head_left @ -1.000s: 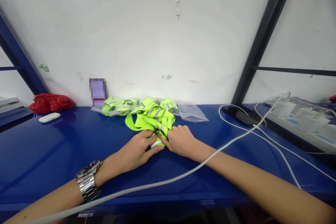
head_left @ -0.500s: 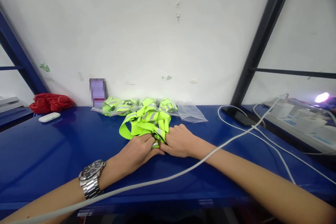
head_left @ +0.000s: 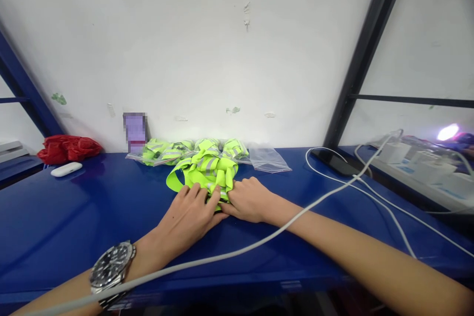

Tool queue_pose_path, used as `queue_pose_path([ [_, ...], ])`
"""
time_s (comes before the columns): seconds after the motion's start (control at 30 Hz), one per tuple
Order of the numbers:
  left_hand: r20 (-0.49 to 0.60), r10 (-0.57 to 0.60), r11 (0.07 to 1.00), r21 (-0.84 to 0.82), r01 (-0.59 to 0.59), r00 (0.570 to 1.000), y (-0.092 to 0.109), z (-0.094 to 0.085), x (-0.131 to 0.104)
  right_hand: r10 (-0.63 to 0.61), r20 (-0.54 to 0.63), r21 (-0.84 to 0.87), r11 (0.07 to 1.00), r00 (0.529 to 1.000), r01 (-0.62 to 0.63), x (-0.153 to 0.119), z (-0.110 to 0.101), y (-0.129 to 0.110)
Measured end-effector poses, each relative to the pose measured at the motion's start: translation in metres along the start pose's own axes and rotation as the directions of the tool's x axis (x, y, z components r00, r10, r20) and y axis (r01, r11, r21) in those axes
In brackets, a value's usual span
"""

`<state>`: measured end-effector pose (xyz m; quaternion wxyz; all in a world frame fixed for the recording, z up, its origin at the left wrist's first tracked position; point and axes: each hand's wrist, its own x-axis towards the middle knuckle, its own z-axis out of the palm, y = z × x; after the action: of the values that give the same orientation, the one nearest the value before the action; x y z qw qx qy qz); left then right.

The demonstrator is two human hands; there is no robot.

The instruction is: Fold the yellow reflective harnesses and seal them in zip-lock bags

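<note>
A bundle of neon yellow-green straps with grey reflective strips (head_left: pixel 207 170) lies on the blue table (head_left: pixel 126 202). My right hand (head_left: pixel 250 200) is closed on the bundle's near right edge, its thumb pointing left. On the near left side, my left hand (head_left: pixel 190 215) rests on the straps, its fingers spread over them and its thumb close to the right thumb. Behind the bundle, several clear bags with the same kind of straps (head_left: pixel 172 151) lie in a row by the wall. A flat clear zip bag (head_left: pixel 269 159) sits at the right end of that row.
A white cable (head_left: pixel 237 253) crosses above my right forearm. Red plastic (head_left: pixel 68 149) and a white case (head_left: pixel 66 169) lie at the left. A purple box (head_left: pixel 136 131) leans on the wall. At the right are a dark phone (head_left: pixel 335 163) and a power strip with chargers (head_left: pixel 425 170).
My left hand has loosened its curled grip, and its fingers have spread out over the straps. The left wrist has shifted left and down. My right hand has stayed almost in place.
</note>
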<state>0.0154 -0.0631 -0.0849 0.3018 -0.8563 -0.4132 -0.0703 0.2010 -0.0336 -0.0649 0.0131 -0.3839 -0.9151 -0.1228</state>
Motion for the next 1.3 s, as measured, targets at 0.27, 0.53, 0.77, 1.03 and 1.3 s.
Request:
queue_pose_path([
  [0.27,0.129,-0.094,0.879,-0.455,0.143,0.987,-0.022,0.004,-0.005,-0.034,-0.01,-0.018,0.999,0.999,0.034,-0.007,-0.001,0.002],
  [0.53,0.096,-0.02,0.815,-0.575,0.072,0.995,-0.027,0.016,-0.004,-0.075,0.011,0.009,0.997,0.997,0.075,-0.002,-0.01,-0.001],
  [0.77,0.113,-0.03,0.843,-0.531,0.086,0.993,-0.025,0.015,-0.008,-0.103,-0.018,0.036,0.994,0.994,0.104,0.009,-0.01,-0.002],
  [1.03,0.084,0.107,0.929,-0.362,-0.07,0.991,-0.028,0.016,-0.003,-0.098,-0.039,-0.006,0.995,0.994,0.098,0.005,-0.004,-0.003],
  [1.3,0.043,0.104,0.912,-0.402,-0.078,0.994,-0.035,0.021,-0.002,-0.022,-0.114,0.022,0.999,0.993,0.025,-0.006,0.004,-0.003],
])
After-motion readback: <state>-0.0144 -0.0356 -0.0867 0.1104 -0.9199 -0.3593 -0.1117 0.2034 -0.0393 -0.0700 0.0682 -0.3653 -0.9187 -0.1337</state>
